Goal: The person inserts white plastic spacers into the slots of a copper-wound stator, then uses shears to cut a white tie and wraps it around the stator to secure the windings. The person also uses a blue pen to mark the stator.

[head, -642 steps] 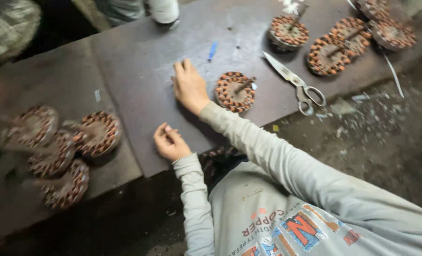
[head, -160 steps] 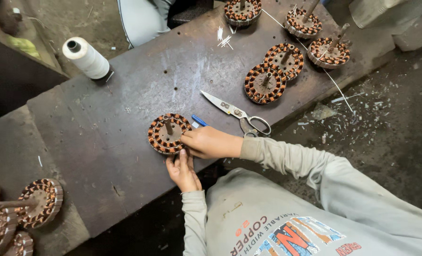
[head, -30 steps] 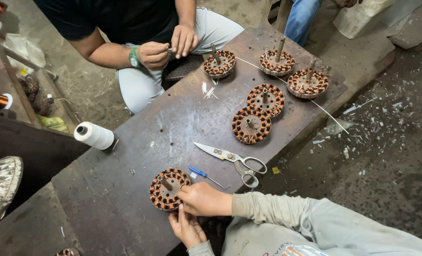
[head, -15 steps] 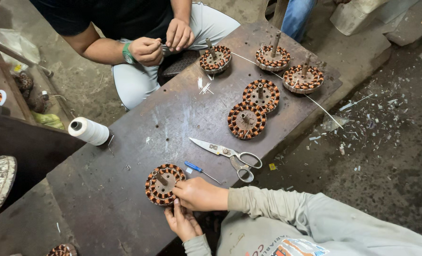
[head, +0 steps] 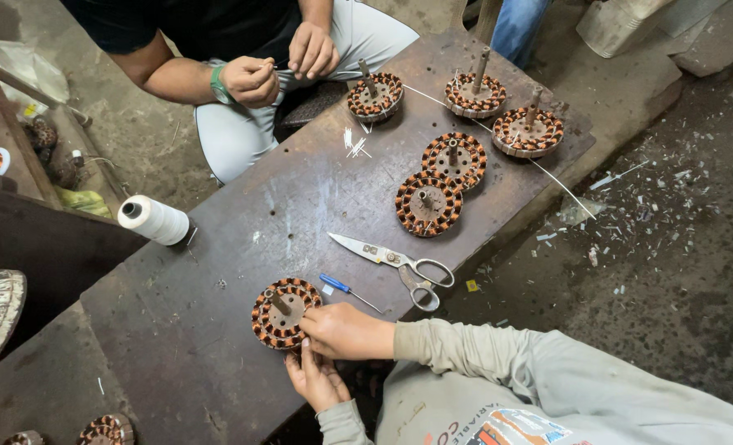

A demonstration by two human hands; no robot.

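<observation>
Both hands' fingers pinch the copper-wound stator (head: 284, 313); screwdriver (head: 346, 290), scissors (head: 395, 261) and thread spool (head: 154, 220) lie nearby.

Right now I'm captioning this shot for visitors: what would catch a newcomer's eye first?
The copper-wound coil ring at the bench's near edge, with the right hand on it and the left hand just below. Beyond lie scissors, five more coil rings, and another person's hands at the far side.

Both hands close together, low in view.
The right hand (head: 343, 330) lies palm-down, forearm in a grey sleeve; the left hand (head: 317, 381) sits just beneath it, fingers (head: 307, 354) pointing up, grip pinched.
</observation>
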